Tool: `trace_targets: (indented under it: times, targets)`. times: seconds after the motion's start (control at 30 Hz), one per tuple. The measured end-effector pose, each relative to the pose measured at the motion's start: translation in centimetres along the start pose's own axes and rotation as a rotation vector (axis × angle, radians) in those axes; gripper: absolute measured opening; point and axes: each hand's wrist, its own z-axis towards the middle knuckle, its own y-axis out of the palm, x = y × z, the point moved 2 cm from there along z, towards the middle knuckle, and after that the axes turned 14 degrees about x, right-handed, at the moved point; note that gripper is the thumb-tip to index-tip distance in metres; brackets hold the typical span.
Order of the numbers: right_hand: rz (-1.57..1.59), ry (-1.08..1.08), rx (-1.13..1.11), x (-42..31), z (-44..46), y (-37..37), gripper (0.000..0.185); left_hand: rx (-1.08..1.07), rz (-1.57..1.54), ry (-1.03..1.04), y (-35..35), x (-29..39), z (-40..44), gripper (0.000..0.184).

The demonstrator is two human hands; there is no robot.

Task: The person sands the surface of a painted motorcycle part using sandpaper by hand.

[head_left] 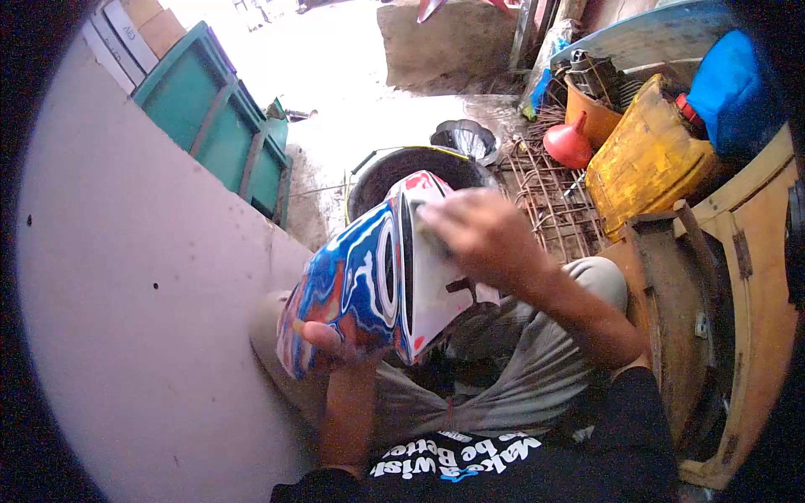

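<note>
A glossy painted shell point(360, 277) that looks like a motorcycle fairing rests tilted over my lap. Its left side swirls in blue, white and orange; the right side is white with red and black marks. My left hand point(335, 344) grips its lower left end from below, thumb on the painted surface. Over the upper white part, my right hand point(478, 230) presses with fingers bunched together, slightly blurred. A small dark patch shows by its fingertips; what they hold, if anything, is unclear.
Beyond the shell stands a black tub point(377, 184) beside a dark scalloped bowl point(465, 138). To the right are a red funnel point(568, 144), a yellow jerrycan point(646, 159), wire mesh point(549, 197) and wooden furniture point(755, 251). A pale wall point(151, 277) runs along my left.
</note>
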Motion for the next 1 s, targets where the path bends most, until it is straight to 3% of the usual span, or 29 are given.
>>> trace_targets:
  times: [0.03, 0.07, 0.17, 0.23, 0.3, 0.37, 0.43, 0.5, 0.6, 0.63, 0.73, 0.77, 0.83, 0.9, 0.97, 1.0]
  targets:
    - [0.022, -0.050, -0.005, -1.8, -0.2, 0.0, 0.027, -0.007, -0.006, 0.005, -0.1, 0.0, 0.0, 0.096]
    - [0.262, -0.115, 0.117, -4.2, -0.8, 0.4, 0.025, -0.011, -0.009, 0.011, -0.3, 0.1, 0.3, 0.096]
    - [0.474, -0.238, 0.055, -6.4, -1.0, -0.8, 0.025, -0.014, -0.001, 0.011, 0.4, 0.1, 1.2, 0.097]
    - [0.121, -0.082, 0.020, -2.0, -0.6, 0.5, 0.026, -0.011, -0.006, 0.001, -0.5, -0.1, 0.1, 0.097]
    - [-0.030, 0.067, -0.021, 0.9, 0.5, 0.3, 0.028, -0.008, -0.019, -0.009, 0.3, -0.3, 0.3, 0.098]
    - [0.040, -0.070, 0.039, -2.3, -0.4, 0.2, 0.027, -0.014, -0.035, -0.006, -0.5, -0.2, 0.3, 0.098]
    - [0.413, -0.186, 0.088, -6.3, -1.1, -0.5, 0.025, -0.012, -0.036, -0.005, -1.4, 0.0, 0.5, 0.098]
    - [0.376, -0.197, 0.090, -5.6, -0.8, -0.8, 0.026, -0.013, -0.028, -0.010, -0.9, -0.2, 0.4, 0.099]
    - [0.009, 0.103, 0.006, 0.6, 0.3, 0.2, 0.030, -0.011, -0.042, -0.017, -0.8, -0.3, 0.0, 0.099]
    - [-0.024, 0.073, -0.040, 0.8, 0.3, 0.1, 0.029, -0.015, -0.050, -0.018, -0.4, -0.3, 0.7, 0.099]
    - [0.284, -0.211, 0.105, -5.7, -1.0, -0.2, 0.026, -0.019, -0.069, -0.001, -1.0, -0.2, 0.4, 0.100]
    - [0.472, -0.285, 0.052, -7.0, -0.7, -1.1, 0.024, -0.022, -0.065, 0.000, -1.1, -0.1, 1.1, 0.100]
    - [0.342, -0.233, 0.071, -4.8, -0.8, -0.4, 0.024, -0.028, -0.055, -0.005, -0.6, -0.3, 0.6, 0.100]
    - [0.003, 0.047, -0.105, 0.6, 0.2, 0.1, 0.024, -0.033, -0.058, -0.005, -0.4, -0.3, 0.5, 0.101]
    - [-0.100, 0.016, -0.153, 2.1, -0.4, 0.8, 0.026, -0.040, -0.059, -0.006, -0.5, -0.1, 0.4, 0.101]
    - [0.047, -0.071, -0.025, 0.1, -0.2, 0.4, 0.028, -0.045, -0.068, 0.002, -0.8, -0.2, 0.0, 0.101]
